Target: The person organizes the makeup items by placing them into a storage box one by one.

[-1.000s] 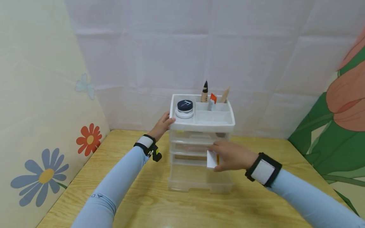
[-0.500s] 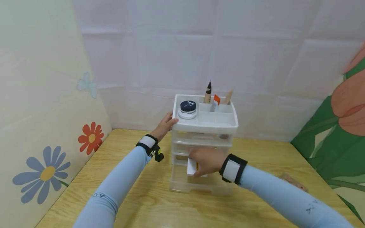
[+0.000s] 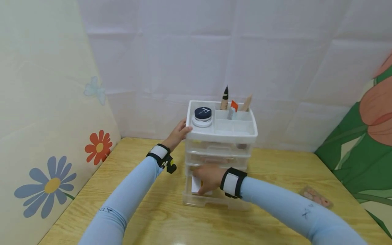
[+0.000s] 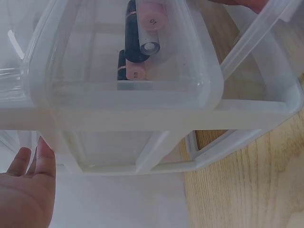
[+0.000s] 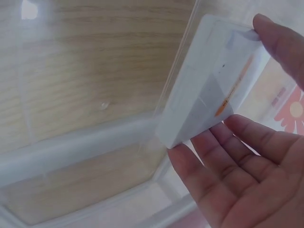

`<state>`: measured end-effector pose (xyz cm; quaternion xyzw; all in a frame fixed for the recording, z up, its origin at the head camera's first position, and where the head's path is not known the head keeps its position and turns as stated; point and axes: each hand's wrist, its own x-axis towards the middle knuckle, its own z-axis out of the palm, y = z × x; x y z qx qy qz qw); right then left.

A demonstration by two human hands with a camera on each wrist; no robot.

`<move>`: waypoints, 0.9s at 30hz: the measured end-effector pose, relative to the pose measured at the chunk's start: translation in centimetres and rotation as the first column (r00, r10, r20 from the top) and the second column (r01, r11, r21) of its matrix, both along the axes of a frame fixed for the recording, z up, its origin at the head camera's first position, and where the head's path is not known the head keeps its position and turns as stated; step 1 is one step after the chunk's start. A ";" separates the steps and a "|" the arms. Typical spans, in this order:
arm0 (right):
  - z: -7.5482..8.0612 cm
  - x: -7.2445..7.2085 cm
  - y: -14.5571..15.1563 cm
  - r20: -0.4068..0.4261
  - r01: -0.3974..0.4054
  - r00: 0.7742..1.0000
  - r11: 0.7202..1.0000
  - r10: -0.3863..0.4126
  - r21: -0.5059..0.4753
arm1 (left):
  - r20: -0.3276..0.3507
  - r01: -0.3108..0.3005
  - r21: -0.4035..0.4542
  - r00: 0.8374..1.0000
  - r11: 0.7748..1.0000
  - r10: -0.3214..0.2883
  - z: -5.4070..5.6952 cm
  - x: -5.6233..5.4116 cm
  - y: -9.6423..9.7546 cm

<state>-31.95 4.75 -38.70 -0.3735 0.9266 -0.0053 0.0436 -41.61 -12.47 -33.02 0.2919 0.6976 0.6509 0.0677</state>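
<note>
My right hand [image 3: 209,177] pinches a small white box [image 3: 196,185] with an orange stripe between thumb and fingers. It is low at the front of the white drawer unit, over the pulled-out clear bottom drawer [image 3: 196,202]. In the right wrist view the box [image 5: 209,85] is tilted, fingertips along its lower edge and thumb at its upper corner. My left hand [image 3: 177,134] rests against the upper left side of the drawer unit [image 3: 220,139], thumb at the top rim. Its straight fingers [image 4: 45,159] touch the frame in the left wrist view.
On the unit's top tray stand a round dark-lidded compact [image 3: 202,114], a black-tipped pencil-like item [image 3: 225,98] and an orange-capped tube [image 3: 233,108]. Lipstick-like tubes [image 4: 142,28] lie in a clear drawer. A flat pinkish packet [image 3: 316,196] lies on the table at right.
My right hand has carried the white box left and down, to the left part of the bottom drawer. The packet at right has come into view. My left hand has stayed on the unit.
</note>
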 end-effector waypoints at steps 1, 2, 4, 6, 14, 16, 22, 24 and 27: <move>-0.2 -0.1 -0.2 0.009 0.004 1.000 1.000 -0.004 0.000 | -0.001 0.003 0.002 1.000 1.000 -0.003 0.0 0.0 0.0; -0.3 -0.2 -0.4 0.017 0.008 1.000 1.000 -0.008 0.005 | -0.001 0.003 0.004 1.000 1.000 -0.003 0.0 0.0 0.0; -0.8 -0.4 -0.7 0.021 0.009 1.000 1.000 -0.009 0.015 | 0.001 0.000 0.003 1.000 1.000 0.000 0.0 0.0 0.0; -1.3 -0.7 -0.9 0.021 0.005 1.000 1.000 -0.005 0.029 | -0.003 0.002 -0.004 1.000 1.000 -0.002 0.0 0.0 0.0; -2.1 -0.7 -1.6 -0.021 -0.015 1.000 0.997 0.017 0.082 | 0.005 -0.012 -0.004 1.000 1.000 0.012 -0.2 0.1 0.3; -2.1 -0.6 -1.8 -0.024 -0.018 1.000 0.996 0.020 0.083 | 0.010 -0.015 0.002 1.000 1.000 0.015 -0.2 0.2 0.3; -2.0 -0.6 -2.1 -0.020 -0.022 1.000 0.996 0.024 0.088 | -0.002 -0.018 -0.009 1.000 1.000 0.018 -0.1 0.1 0.2; -2.0 -0.6 -2.1 -0.017 -0.020 1.000 0.995 0.021 0.095 | -0.004 -0.020 -0.016 1.000 1.000 0.020 -0.1 0.1 0.2; -2.1 -0.7 -2.2 -0.021 -0.017 1.000 0.995 0.019 0.100 | -0.005 -0.021 -0.016 1.000 1.000 0.021 -0.1 -0.1 0.0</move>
